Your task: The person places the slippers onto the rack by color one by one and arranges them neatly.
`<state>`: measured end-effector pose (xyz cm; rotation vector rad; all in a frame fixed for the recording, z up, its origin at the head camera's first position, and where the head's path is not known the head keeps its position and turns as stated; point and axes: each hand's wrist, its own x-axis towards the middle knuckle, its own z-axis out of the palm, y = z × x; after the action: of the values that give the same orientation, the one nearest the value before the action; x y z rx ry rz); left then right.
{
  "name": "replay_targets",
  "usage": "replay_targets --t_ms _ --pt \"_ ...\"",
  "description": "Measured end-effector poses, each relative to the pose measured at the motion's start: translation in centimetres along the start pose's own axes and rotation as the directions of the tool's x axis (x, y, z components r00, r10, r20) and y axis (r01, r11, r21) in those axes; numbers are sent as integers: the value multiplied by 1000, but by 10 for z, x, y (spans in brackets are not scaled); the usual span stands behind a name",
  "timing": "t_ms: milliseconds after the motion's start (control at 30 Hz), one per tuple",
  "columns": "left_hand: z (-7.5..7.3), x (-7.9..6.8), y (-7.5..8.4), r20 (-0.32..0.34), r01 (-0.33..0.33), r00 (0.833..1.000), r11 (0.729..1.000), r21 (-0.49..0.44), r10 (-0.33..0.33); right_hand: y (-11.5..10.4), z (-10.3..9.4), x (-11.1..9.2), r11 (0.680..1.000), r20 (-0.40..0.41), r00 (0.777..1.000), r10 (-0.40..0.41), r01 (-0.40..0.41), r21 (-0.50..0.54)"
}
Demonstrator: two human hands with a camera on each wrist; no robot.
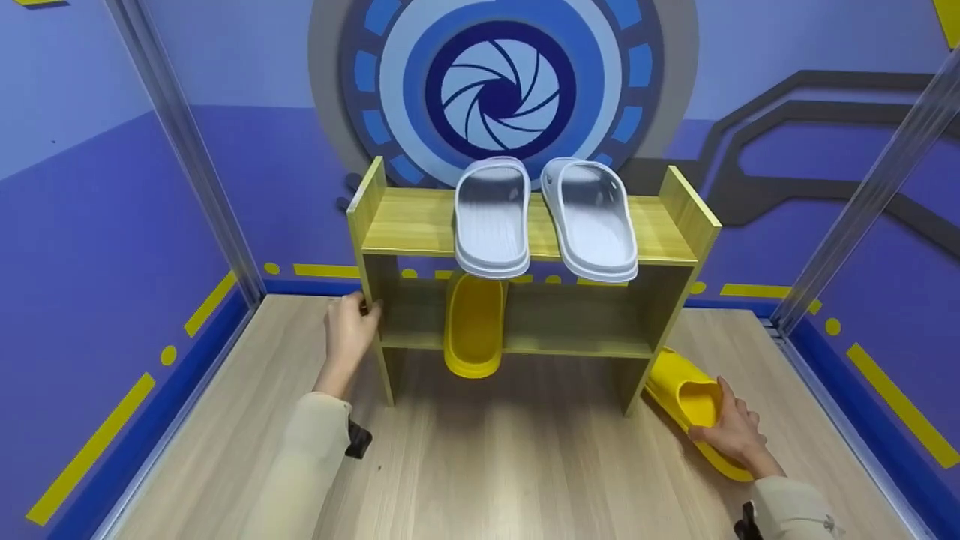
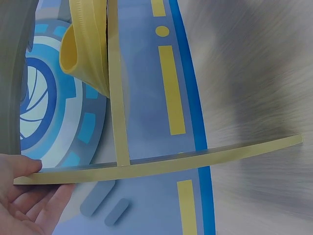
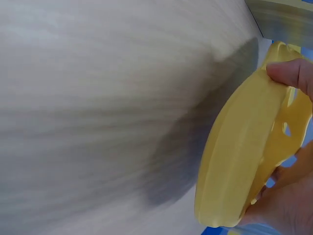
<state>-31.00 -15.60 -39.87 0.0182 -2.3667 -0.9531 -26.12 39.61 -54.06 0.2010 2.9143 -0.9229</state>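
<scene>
A small wooden shoe rack (image 1: 412,219) stands on the table. With thumb and fingers on either side of its left side panel (image 2: 146,169), my left hand (image 1: 349,334) grips the rack. My right hand (image 1: 733,431) holds a yellow slipper (image 1: 669,375) by its side, to the right of the rack, toe toward the rack's right side. In the right wrist view a shadow lies on the table beside this slipper (image 3: 234,152). Another yellow slipper (image 1: 474,326) rests on the lower shelf, left of centre, heel outward. The top shelf bears a light grey slipper (image 1: 492,217) and its mate (image 1: 596,225).
Behind the rack rises a blue and purple printed wall (image 1: 277,172). Metal posts (image 1: 187,150) stand at the corners. The wooden tabletop (image 1: 517,465) runs forward from beneath the rack. Side walls (image 1: 90,262) bound it left and right.
</scene>
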Motion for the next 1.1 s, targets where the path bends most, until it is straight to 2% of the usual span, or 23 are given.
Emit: replay_targets --t_ms 233,700,867,1100 --pt "-1 0 1 10 -2 1000 1000 -2 2 11 -14 -4 998 57 997 -59 60 -9" --pt "0 0 -1 5 -5 1000 1000 -12 5 27 -41 -16 996 168 983 -75 84 -45" --pt "0 0 0 -23 -27 999 1000 2 27 27 -46 -22 995 221 972 -81 92 -43" --pt "-1 0 0 -23 -35 999 999 -11 35 30 -48 -30 988 214 968 -128 144 -59"
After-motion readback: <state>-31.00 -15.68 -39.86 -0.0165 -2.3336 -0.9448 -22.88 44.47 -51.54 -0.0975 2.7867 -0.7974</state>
